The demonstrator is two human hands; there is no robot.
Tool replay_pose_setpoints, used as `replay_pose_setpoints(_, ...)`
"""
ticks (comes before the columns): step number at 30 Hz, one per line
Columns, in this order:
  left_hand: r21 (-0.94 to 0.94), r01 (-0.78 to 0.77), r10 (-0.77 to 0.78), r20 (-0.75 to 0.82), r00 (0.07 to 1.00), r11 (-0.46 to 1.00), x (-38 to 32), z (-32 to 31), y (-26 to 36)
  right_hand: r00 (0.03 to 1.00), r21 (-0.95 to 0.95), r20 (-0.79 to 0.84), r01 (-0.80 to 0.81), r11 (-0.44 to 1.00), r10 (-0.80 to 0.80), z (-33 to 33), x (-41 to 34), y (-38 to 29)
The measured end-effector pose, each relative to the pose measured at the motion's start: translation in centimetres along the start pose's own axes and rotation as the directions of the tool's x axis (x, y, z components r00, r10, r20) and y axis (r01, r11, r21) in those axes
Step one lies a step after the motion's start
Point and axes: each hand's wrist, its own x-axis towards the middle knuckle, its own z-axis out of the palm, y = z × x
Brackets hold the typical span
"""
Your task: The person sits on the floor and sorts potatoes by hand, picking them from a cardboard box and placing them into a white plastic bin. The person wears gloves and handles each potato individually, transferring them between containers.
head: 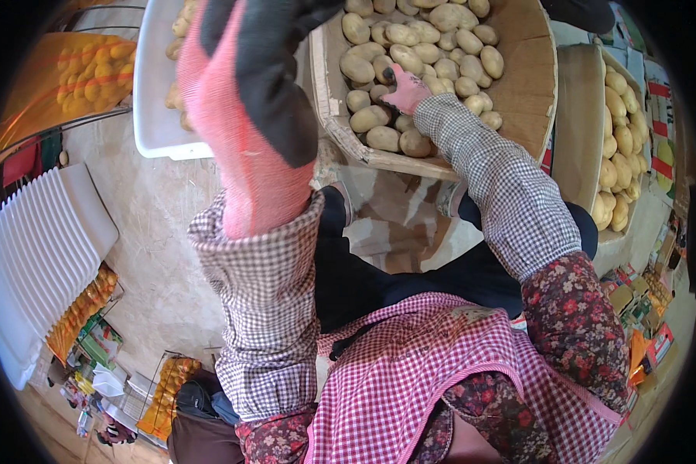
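My left hand (246, 87), in a pink knitted glove with a black coating, is raised close to the camera and looms large. Its fingers run out at the top edge, so whether it holds anything is hidden. Many potatoes (403, 35) lie in an open cardboard box (522, 64) in front of me. On these potatoes rests my right hand (407, 91), gloved the same way, its thumb and a fingertip near one potato; a firm hold does not show. Behind my left hand stands a white plastic tub (151, 110) with some potatoes along its right part.
At the right stands another cardboard box (574, 116) of potatoes. Nested white plastic tubs (52, 232) are stacked at the left. An orange mesh bag (93, 75) of potatoes lies at the upper left. My knees and shoes are just below the near box.
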Motion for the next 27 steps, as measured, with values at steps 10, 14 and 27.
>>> replay_pose_setpoints(10, 0.271, 0.285, -0.324, 0.112, 0.939, 0.919, -0.8, -2.7, -1.8, 0.848, 0.686, -0.237, 0.492, 0.537, -0.474, -16.3, -7.4, -6.5)
replay_pose_setpoints(14, 0.056, 0.459, -0.457, 0.258, 0.851, 0.887, -3.0, 2.1, -2.2, 0.799, 0.702, -0.394, 0.581, 0.413, -0.454, -19.5, -14.1, -7.6)
replay_pose_setpoints(27, 0.23, -0.041, -0.029, 0.296, 0.955, 0.972, -5.4, 4.3, -3.2, 0.913, 0.82, -0.274, 0.386, 0.422, -0.303, -16.5, -16.8, -5.4)
